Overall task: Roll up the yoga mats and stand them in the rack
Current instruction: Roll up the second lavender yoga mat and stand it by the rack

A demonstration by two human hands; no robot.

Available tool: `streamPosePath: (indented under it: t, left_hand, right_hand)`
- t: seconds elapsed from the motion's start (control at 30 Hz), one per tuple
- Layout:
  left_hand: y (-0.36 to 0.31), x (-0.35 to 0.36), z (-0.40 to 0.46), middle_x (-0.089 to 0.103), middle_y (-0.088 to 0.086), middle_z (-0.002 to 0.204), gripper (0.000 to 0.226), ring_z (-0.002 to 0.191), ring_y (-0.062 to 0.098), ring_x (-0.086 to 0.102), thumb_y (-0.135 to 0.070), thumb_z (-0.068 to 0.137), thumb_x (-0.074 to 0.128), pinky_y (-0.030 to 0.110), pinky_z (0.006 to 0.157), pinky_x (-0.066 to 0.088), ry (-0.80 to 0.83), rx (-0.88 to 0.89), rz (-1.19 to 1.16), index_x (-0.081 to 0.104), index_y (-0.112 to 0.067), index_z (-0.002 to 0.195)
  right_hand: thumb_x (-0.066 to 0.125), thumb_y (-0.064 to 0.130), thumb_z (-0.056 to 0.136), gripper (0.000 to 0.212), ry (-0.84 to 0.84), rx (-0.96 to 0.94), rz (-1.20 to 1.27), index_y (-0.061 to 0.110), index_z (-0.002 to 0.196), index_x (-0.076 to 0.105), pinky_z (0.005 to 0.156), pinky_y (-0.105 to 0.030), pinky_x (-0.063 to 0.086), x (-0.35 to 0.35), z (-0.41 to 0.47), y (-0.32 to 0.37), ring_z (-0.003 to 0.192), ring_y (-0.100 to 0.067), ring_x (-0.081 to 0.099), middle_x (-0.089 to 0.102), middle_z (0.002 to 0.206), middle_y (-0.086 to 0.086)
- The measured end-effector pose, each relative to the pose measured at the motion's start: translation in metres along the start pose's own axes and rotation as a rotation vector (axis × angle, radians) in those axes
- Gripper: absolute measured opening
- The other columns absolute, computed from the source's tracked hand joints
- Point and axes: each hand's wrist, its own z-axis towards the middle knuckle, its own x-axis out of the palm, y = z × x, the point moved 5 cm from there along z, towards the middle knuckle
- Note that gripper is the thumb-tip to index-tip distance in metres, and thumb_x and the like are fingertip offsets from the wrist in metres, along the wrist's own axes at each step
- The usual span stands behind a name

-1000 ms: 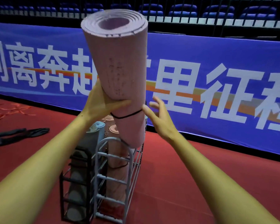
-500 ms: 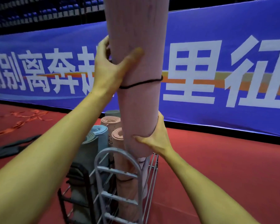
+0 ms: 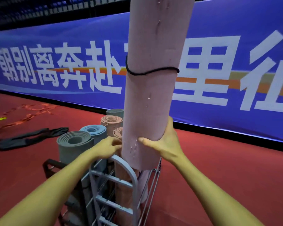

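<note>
Head view: my right hand (image 3: 166, 141) curled round the pink mat (image 3: 151, 88), thumb across its front, near its lower end. The mat stood upright at 12 o'clock, its foot inside the rack (image 3: 121, 180). My left hand (image 3: 107, 147) pressed curled fingers against its left side, beside the grey mat (image 3: 73, 144).

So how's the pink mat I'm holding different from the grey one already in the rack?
The pink mat is held raised, its lower end only entering the rack; the grey mat stands fully seated. The pink mat has a black band round it; none shows on the grey. Both are rolled and upright.
</note>
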Motion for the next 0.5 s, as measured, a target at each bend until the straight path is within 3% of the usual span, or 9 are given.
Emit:
streamPosePath:
  t: [0.07,0.13,0.2,0.33,0.37,0.43,0.5]
  left_hand:
    - [-0.004,0.004,-0.002,0.075,-0.011,0.122,0.033,0.113,0.007,0.070,-0.007,0.098,0.064,0.036,0.105,0.054,0.067,-0.009,-0.183,0.071,-0.020,0.128]
    - [-0.005,0.004,-0.006,0.074,0.000,0.126,0.051,0.107,0.013,0.071,0.006,0.086,0.062,0.034,0.095,0.057,0.140,-0.034,-0.325,0.064,-0.016,0.133]
    - [-0.006,0.005,-0.012,0.076,0.011,0.122,0.062,0.098,0.027,0.074,0.000,0.072,0.062,0.045,0.084,0.058,0.189,-0.041,-0.371,0.063,-0.017,0.132]
    - [0.004,-0.002,-0.017,0.074,0.009,0.127,0.085,0.108,0.031,0.074,0.006,0.064,0.061,0.043,0.081,0.057,0.091,-0.065,-0.634,0.051,-0.021,0.144]
    - [0.006,-0.004,-0.017,0.073,0.010,0.128,0.085,0.111,0.031,0.073,0.005,0.064,0.062,0.043,0.084,0.056,0.068,-0.063,-0.697,0.051,-0.020,0.144]
    - [0.007,-0.007,-0.019,0.073,0.015,0.125,0.077,0.098,0.027,0.071,-0.003,0.066,0.064,0.041,0.079,0.054,0.042,-0.043,-0.733,0.055,-0.018,0.140]
    - [0.006,-0.008,-0.022,0.071,0.017,0.124,0.071,0.091,0.028,0.068,-0.012,0.068,0.064,0.047,0.077,0.055,0.016,-0.026,-0.763,0.058,-0.020,0.138]
  right_hand:
    - [0.097,0.057,0.054,0.111,0.028,0.000,-0.002,0.043,0.144,0.033,0.095,-0.031,0.053,0.004,0.003,0.003,0.121,0.001,0.058,0.055,0.137,0.021]
    - [0.096,0.059,0.053,0.110,0.055,0.015,0.002,0.045,0.142,0.033,0.097,-0.036,0.054,0.011,0.007,-0.001,0.121,-0.002,0.059,0.056,0.137,0.020]
    - [0.097,0.059,0.054,0.113,0.099,0.054,0.017,0.042,0.145,0.033,0.100,-0.040,0.055,0.024,0.011,-0.007,0.121,-0.003,0.060,0.058,0.136,0.021]
    - [0.099,0.052,0.060,0.109,0.117,0.092,0.043,0.036,0.146,0.034,0.100,-0.037,0.054,0.053,0.017,-0.016,0.119,0.002,0.059,0.056,0.135,0.020]
    - [0.099,0.051,0.061,0.109,0.116,0.092,0.048,0.035,0.146,0.034,0.100,-0.036,0.054,0.058,0.020,-0.017,0.120,0.000,0.058,0.055,0.137,0.017]
    - [0.099,0.054,0.060,0.110,0.123,0.090,0.054,0.037,0.147,0.033,0.101,-0.036,0.054,0.065,0.025,-0.017,0.122,-0.003,0.058,0.052,0.141,0.012]
    - [0.098,0.054,0.060,0.108,0.146,0.088,0.061,0.039,0.145,0.032,0.101,-0.036,0.054,0.069,0.026,-0.016,0.121,-0.003,0.059,0.051,0.141,0.012]
